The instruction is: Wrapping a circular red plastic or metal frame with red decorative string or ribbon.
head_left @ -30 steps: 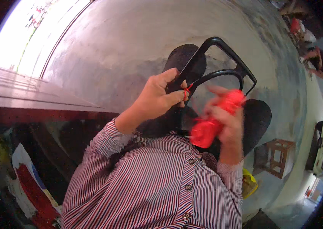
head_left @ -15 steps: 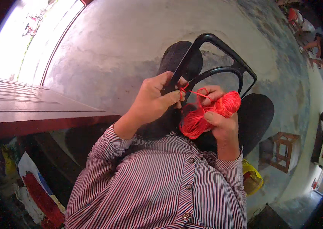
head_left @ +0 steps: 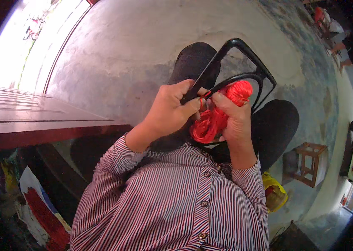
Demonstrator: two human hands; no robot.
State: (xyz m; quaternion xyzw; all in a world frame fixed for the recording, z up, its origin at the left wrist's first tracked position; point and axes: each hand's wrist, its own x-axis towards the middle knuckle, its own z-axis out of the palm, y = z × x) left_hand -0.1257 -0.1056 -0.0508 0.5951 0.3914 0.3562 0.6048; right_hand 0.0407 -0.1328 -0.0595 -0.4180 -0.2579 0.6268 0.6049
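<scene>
My left hand (head_left: 171, 105) is closed around the lower end of a black tubular frame (head_left: 249, 56), which has a curved inner bar and tilts up to the right above my knees. A short wrap of red cord shows at its fingertips, against the frame. Held in my right hand (head_left: 236, 119) is a bundle of bright red cord (head_left: 240, 92), with loose strands (head_left: 207, 127) hanging below the fingers toward my lap. The two hands are close together, thumbs nearly meeting at the frame. The right fingertips are hidden behind the cord.
A dark red panelled surface (head_left: 51, 111) juts in from the left. To the right stand a small wooden stool (head_left: 310, 163) and a yellow bag (head_left: 274, 192). Another person (head_left: 350, 50) is at the far right edge. Grey floor (head_left: 122, 50) stretches ahead.
My right hand has moved left with the red cord, up against my left hand. The cord stretched between the hands is no longer seen. The frame has shifted slightly.
</scene>
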